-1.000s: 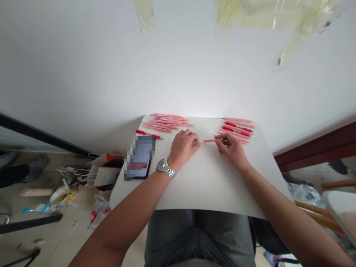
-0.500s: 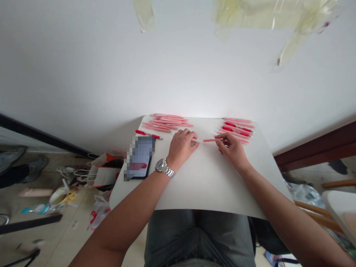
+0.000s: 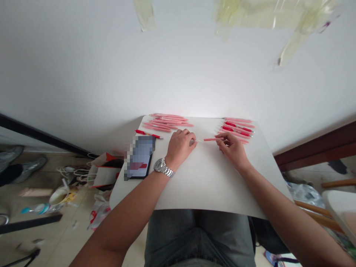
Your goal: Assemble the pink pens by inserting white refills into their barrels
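Observation:
My right hand [image 3: 230, 148] pinches a pink pen barrel [image 3: 209, 139], held level just above the white table [image 3: 200, 181]. One end of the barrel points left, toward my other hand. My left hand [image 3: 179, 145], wearing a metal watch [image 3: 164, 167] at the wrist, has its thumb and fingers closed a short way from that end. A faint pale line shows in the gap; what the left fingers hold is too small and blurred to name. Several pink pens [image 3: 168, 121] lie behind my left hand. More pink pens [image 3: 239, 121] and red pens [image 3: 236, 129] lie behind my right.
At the table's left side lie a phone [image 3: 140, 157] with a blurred screen and a single red pen [image 3: 148, 134]. The wall [image 3: 178, 74] stands against the far edge. Bags [image 3: 104, 172], a bottle [image 3: 36, 208] and a cup [image 3: 59, 194] are on the floor at left.
My left hand has shifted slightly left, widening the gap to the pen barrel. The pinkish piece seen at its fingertips no longer shows. My right hand has hardly moved.

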A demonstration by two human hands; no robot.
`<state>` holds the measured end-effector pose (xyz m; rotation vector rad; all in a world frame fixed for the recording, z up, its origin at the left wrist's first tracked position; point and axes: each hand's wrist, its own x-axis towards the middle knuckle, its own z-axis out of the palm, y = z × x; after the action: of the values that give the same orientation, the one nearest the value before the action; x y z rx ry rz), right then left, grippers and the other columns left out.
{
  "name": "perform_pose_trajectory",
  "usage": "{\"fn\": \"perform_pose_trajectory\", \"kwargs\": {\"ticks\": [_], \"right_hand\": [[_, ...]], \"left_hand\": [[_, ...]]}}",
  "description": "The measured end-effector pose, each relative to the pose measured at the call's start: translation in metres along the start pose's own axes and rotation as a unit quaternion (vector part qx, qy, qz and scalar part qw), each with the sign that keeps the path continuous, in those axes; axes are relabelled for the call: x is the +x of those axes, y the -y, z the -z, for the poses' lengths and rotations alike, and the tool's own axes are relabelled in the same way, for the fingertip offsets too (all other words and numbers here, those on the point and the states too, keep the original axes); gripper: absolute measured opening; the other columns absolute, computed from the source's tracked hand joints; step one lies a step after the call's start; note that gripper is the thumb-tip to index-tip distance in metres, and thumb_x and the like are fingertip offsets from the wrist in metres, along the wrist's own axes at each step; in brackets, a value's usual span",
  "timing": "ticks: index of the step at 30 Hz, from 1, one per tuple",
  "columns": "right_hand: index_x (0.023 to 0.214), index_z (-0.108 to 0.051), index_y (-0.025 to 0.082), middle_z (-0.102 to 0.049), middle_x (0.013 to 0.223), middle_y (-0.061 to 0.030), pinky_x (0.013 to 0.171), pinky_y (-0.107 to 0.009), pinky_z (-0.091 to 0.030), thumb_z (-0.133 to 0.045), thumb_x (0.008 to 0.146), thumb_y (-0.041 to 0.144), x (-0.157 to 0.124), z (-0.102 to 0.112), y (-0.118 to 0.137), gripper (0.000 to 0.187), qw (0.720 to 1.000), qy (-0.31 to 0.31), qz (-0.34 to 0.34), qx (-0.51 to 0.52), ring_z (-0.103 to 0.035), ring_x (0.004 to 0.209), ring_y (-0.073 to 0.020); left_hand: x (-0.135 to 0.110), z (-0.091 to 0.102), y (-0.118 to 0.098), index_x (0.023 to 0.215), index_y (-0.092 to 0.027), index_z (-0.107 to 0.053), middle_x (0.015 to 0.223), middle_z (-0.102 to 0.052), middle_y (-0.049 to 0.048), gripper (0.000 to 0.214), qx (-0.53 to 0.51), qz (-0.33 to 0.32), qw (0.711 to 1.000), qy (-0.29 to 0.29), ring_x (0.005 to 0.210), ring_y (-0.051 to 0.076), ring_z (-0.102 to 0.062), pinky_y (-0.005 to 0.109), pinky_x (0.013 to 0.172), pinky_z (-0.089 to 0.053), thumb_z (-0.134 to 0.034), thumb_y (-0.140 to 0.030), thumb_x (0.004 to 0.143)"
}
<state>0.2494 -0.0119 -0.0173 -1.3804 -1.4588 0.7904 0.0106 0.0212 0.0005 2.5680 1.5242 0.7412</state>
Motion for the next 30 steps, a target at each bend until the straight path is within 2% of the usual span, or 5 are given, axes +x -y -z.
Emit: {"fn": "perform_pose_trajectory", "kwargs": {"ticks": [8, 15, 24, 30], "right_hand": [[0.104, -0.071, 0.021, -0.069, 0.090, -0.0037, 0.057, -0.029, -0.052, -0.070, 0.092, 0.053, -0.0001, 0.0001, 0.0009, 0.035, 1.000, -0.002, -0.001, -0.011, -0.063, 0.065, -0.0146], [0.103, -0.071, 0.021, -0.069, 0.090, -0.0039, 0.059, -0.029, -0.053, -0.070, 0.091, 0.054, 0.0009, 0.0003, 0.0015, 0.035, 1.000, -0.004, 0.005, -0.011, -0.063, 0.066, -0.0151], [0.105, -0.070, 0.021, -0.068, 0.091, -0.0036, 0.057, -0.029, -0.052, -0.070, 0.092, 0.054, 0.0009, 0.0004, -0.0007, 0.036, 1.000, -0.003, 0.004, -0.003, -0.063, 0.064, -0.0143], [0.104, -0.070, 0.021, -0.068, 0.090, -0.0039, 0.056, -0.029, -0.053, -0.070, 0.091, 0.054, 0.0002, 0.0004, 0.0012, 0.035, 1.000, -0.001, 0.003, -0.010, -0.064, 0.064, -0.0146]], "left_hand": [[0.0012, -0.0022, 0.0042, 0.094, -0.025, -0.072, 0.097, -0.067, 0.0051, 0.004, -0.010, 0.009, 1.000, -0.006, 0.097, 0.025, -0.060, 0.041, 0.087, -0.046, -0.068, -0.024, 0.096], [0.0021, -0.0031, 0.0065, 0.096, -0.025, -0.072, 0.107, -0.065, 0.0075, 0.009, 0.002, 0.015, 0.999, -0.034, 0.104, 0.027, -0.057, 0.043, 0.094, -0.047, -0.066, -0.019, 0.095], [0.0029, -0.0030, 0.0080, 0.099, -0.025, -0.072, 0.108, -0.064, 0.0076, 0.016, 0.006, 0.021, 0.999, -0.028, 0.104, 0.027, -0.057, 0.045, 0.097, -0.047, -0.064, -0.013, 0.092], [0.0030, -0.0031, 0.0074, 0.095, -0.025, -0.073, 0.107, -0.064, 0.0075, 0.012, 0.007, 0.021, 0.999, -0.030, 0.103, 0.027, -0.057, 0.044, 0.096, -0.047, -0.065, -0.016, 0.092]]}}
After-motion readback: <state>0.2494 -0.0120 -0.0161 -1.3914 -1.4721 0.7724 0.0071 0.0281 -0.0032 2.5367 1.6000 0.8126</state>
